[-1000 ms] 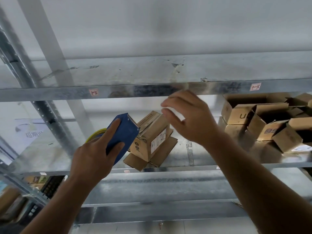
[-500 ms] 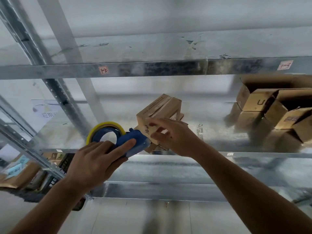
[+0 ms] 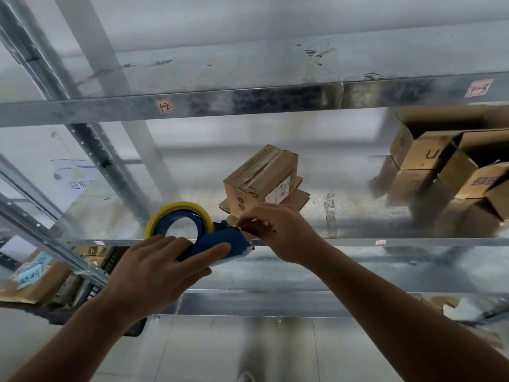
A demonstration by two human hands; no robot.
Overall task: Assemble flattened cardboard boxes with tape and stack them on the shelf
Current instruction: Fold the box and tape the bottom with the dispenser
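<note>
While the blue tape dispenser (image 3: pixel 220 245) is gripped by the left hand (image 3: pixel 154 274), its front end is pinched by curled fingertips of the right hand (image 3: pixel 283 235). Just beyond the dispenser, a taped cardboard box (image 3: pixel 261 177) is seen on the shelf (image 3: pixel 358 224); open boxes (image 3: pixel 429 158) are stacked farther right.

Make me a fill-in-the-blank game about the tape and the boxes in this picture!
1. The left hand grips a tape dispenser that is coloured ____.
2. The tape roll on it has a ____ rim.
3. The right hand pinches at the dispenser's front, near a taped box made of ____.
4. The open boxes are piled at the ____ end of the shelf.

Missing words: blue; yellow; cardboard; right.
</note>
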